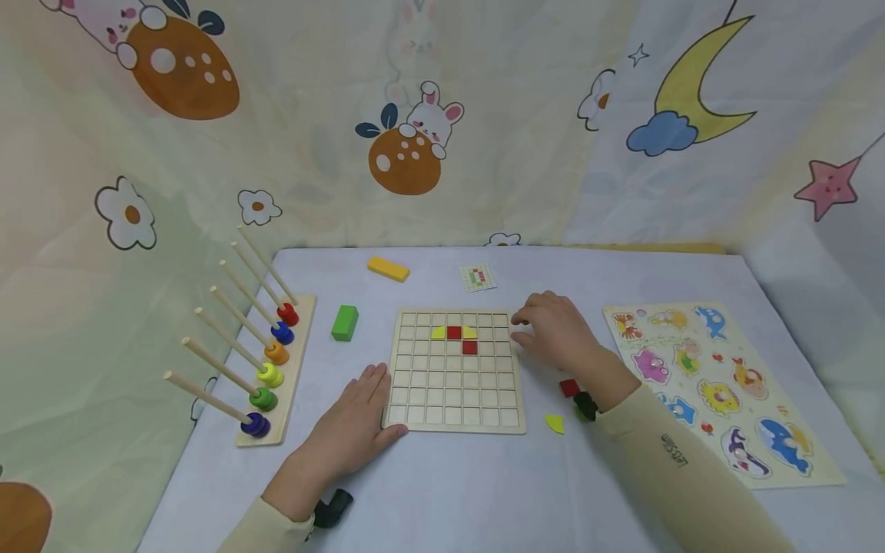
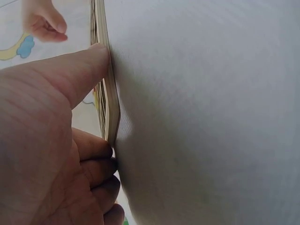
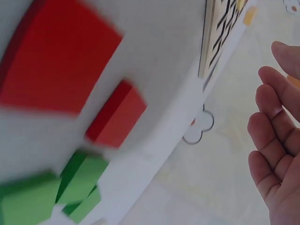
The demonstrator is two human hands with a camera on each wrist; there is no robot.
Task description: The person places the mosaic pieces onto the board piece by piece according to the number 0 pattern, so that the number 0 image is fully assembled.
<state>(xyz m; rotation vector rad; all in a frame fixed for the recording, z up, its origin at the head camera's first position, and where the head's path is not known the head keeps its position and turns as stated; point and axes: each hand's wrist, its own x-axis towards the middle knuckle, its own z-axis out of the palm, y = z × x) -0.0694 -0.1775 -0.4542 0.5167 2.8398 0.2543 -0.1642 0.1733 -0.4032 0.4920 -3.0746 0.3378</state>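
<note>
A wooden grid board [image 1: 429,384] lies in the middle of the table. Near its top sit two red squares [image 1: 470,348] and two small yellow curved pieces [image 1: 439,333]. My left hand [image 1: 354,418] rests flat at the board's lower left corner, and in the left wrist view its thumb [image 2: 89,63] touches the board's edge [image 2: 111,103]. Over the board's upper right edge hovers my right hand [image 1: 553,330]; its fingers [image 3: 267,131] are loosely bent with nothing between them. Below that wrist lie red blocks [image 3: 117,115], green blocks [image 3: 28,199] and a yellow quarter-round piece [image 1: 555,423].
On the left stands a peg rack [image 1: 290,369] with coloured rings on slanting pegs. A green block [image 1: 345,323], a yellow block [image 1: 389,269] and a small pattern card [image 1: 478,277] lie behind the board. An animal puzzle board [image 1: 691,346] is at the right, partly under my sleeve.
</note>
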